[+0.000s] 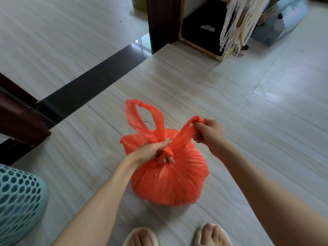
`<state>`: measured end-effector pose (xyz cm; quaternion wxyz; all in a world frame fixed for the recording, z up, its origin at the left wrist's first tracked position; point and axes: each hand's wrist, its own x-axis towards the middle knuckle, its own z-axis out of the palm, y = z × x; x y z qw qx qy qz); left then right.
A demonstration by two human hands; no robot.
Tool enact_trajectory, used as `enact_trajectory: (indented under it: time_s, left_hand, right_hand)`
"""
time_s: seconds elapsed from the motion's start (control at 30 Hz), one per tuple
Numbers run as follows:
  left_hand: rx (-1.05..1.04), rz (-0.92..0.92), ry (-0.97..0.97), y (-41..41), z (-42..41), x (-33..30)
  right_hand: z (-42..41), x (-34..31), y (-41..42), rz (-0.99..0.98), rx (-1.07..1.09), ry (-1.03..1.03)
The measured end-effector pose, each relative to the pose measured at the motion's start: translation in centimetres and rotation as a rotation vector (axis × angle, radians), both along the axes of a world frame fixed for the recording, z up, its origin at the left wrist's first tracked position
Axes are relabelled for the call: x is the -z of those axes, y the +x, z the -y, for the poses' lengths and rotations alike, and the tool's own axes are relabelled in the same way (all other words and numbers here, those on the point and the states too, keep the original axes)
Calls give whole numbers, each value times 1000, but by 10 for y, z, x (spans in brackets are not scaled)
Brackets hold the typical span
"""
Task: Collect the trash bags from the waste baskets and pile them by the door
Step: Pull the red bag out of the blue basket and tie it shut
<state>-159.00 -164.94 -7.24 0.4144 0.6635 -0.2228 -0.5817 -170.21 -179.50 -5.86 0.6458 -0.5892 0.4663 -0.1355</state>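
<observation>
One full, rounded orange-red plastic trash bag [168, 180] sits on the pale tiled floor [230, 89], directly in front of the person's two slippered feet [177, 235]. Its neck is gathered at the top. The left hand [156, 151] has its fingers [166, 159] curled tightly round the gathered neck at the knot. The right hand [209, 133] pinches the right-hand handle loop [188, 130] and draws it taut, up and to the right. The other handle loop [142, 118] stands free and slack behind the neck, held by neither hand. Judged step: tying off the bag before it goes to the pile; the knot does not appear finished. The next move calls for the free loop to be caught and crossed with the taut one, with the neck kept pinched so the contents stay in. A light blue perforated plastic waste basket [19, 203] stands at lower left, well apart from the bag. A dark threshold strip [92, 82] and dark wooden door frame [161, 20] lie beyond, so the doorway is near.
</observation>
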Motion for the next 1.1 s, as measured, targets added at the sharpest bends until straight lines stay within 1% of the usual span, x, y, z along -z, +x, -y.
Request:
enact_trajectory:
  time_s: [0.07,0.13,0.2,0.27,0.3,0.37,0.4,0.47,0.53,0.57,0.6,0.67,0.73,0.77,0.8,0.87,0.93,0.97,1.03,1.1]
  left_hand:
    - [-16,-119,-7,1,-7,6]
    - [-83,-219,-45,2,-11,10]
    - [-174,-281,-95,4,-14,12]
    - [-283,-300,-148,7,-16,13]
    - [-343,-306,-175,9,-17,15]
    - [-441,-327,-225,9,-17,16]
    - [-464,-333,-233,7,-16,16]
    - [-466,-273,-215,0,-12,16]
    - [-415,-98,-188,-5,-10,14]
    - [-380,13,-197,-6,-11,13]
    - [-336,122,-219,-6,-10,13]
    - [-188,385,-293,-3,-8,13]
    - [-54,617,-326,-2,-5,17]
    - [22,728,-299,-3,-6,17]
    - [100,864,-302,-6,-8,16]
    - [233,1116,-387,-12,-14,16]
    - [308,1308,-422,-13,-18,18]
    - [314,1368,-420,-13,-21,18]
    - [340,1401,-403,-12,-25,20]
    - [359,1423,-396,-14,-28,19]
  right_hand:
    - [0,-5,-2,31,16,39]
    - [-2,-11,-4,123,13,125]
    - [-2,-14,-12,250,-23,275]
    - [-4,-14,-26,334,-133,448]
    - [-6,-12,-35,327,-215,508]
    - [-8,-3,-52,214,-387,534]
    - [-9,2,-59,129,-451,514]
    - [-8,12,-67,-45,-552,404]
    - [-6,18,-70,-189,-627,188]
    - [-4,20,-69,-233,-625,60]
    - [-2,21,-67,-245,-583,-55]
    - [1,20,-59,-201,-445,-221]
    - [2,21,-47,-148,-410,-342]
    - [1,22,-40,-128,-431,-386]
    - [-1,25,-33,-104,-456,-414]
    - [-5,34,-21,-69,-532,-463]
    - [-9,45,-13,-121,-634,-543]
    - [-10,48,-12,-179,-685,-574]
    - [-12,51,-11,-267,-758,-613]
    - [-13,50,-10,-305,-755,-641]
